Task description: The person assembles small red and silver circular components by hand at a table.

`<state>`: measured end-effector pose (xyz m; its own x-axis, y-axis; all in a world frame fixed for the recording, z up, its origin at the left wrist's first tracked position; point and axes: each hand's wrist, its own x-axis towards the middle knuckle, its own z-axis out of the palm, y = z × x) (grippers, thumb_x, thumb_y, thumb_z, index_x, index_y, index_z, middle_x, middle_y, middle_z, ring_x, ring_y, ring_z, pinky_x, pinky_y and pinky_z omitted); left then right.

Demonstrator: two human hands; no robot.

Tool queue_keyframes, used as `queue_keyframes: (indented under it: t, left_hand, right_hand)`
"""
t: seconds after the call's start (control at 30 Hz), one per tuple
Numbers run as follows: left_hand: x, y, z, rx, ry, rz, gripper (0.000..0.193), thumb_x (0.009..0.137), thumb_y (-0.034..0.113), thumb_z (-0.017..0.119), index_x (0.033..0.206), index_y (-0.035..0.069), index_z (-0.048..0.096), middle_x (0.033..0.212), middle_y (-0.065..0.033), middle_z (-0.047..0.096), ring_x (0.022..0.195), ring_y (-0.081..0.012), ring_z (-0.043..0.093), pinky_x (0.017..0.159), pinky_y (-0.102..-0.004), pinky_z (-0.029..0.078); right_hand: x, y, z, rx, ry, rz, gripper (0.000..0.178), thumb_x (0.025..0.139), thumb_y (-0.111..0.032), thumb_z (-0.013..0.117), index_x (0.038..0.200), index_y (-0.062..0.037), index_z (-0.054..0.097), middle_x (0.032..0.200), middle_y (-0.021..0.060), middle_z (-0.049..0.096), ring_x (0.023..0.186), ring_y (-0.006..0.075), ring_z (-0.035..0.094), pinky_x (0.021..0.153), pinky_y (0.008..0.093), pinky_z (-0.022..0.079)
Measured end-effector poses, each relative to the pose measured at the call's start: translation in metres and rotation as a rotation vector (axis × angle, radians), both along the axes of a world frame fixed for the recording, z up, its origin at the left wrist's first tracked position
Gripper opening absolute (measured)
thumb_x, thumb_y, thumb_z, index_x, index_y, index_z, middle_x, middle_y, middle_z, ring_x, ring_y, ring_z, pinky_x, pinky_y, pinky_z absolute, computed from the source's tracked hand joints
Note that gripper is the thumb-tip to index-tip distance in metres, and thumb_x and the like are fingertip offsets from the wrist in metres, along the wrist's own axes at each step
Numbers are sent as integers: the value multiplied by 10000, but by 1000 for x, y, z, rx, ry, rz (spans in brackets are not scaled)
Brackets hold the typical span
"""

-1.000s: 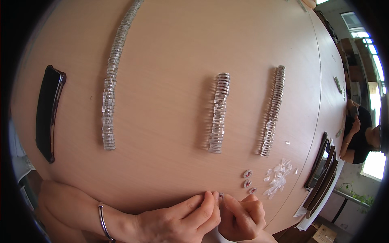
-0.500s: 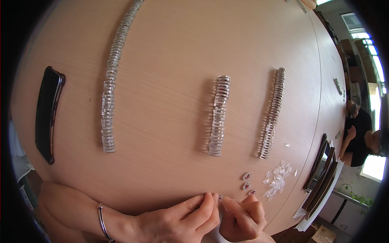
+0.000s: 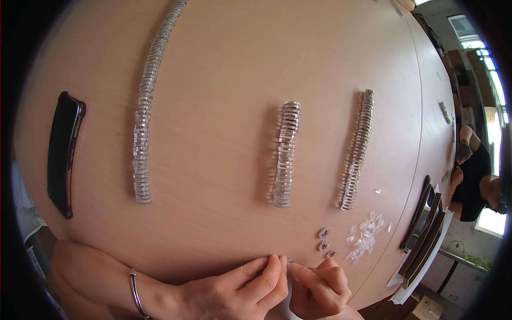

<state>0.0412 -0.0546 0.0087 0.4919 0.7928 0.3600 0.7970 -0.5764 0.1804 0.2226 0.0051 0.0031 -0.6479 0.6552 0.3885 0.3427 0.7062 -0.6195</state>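
Observation:
At the near edge of the table, my left hand (image 3: pixel 248 282) and my right hand (image 3: pixel 320 288) meet fingertip to fingertip. Both are closed in a pinch around a tiny piece, mostly hidden by the fingers and too small to name. Just beyond my right hand lie three small round pieces (image 3: pixel 324 232) with red centres. To their right is a loose heap of clear film scraps (image 3: pixel 365 237). Farther off, a short row of clear discs (image 3: pixel 285 160) stands on edge, with a second, thinner row (image 3: pixel 358 149) to its right.
A long row of clear discs (image 3: pixel 143 133) runs away on the left. Beyond it lies a black phone (image 3: pixel 63 154). Dark flat frames (image 3: pixel 424 234) are stacked at the table's right side. Another person (image 3: pixel 474 176) in a dark top sits at the far right.
My hands hold nearly the same place, the right fingers shifting slightly at the pinch. The person at the far right has moved their arms.

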Motion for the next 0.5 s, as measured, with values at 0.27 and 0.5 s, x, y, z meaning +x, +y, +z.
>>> queue_keyframes:
  t: [0.27,0.5]
  left_hand:
    - [0,-6,2,-35,36,20,212,769,99,566,862,-49,687,943,-110,637,957,-225,594,809,-268,559]
    - [0,-7,1,-34,20,30,202,774,95,568,860,-41,691,938,-97,639,954,-222,596,809,-269,558]
  right_hand:
    - [-7,3,9,-129,-6,28,210,716,127,680,912,52,685,688,85,486,512,156,452,435,264,373]
    - [-1,-6,-10,9,23,-15,417,478,157,646,867,23,716,685,51,524,453,125,471,383,243,377]
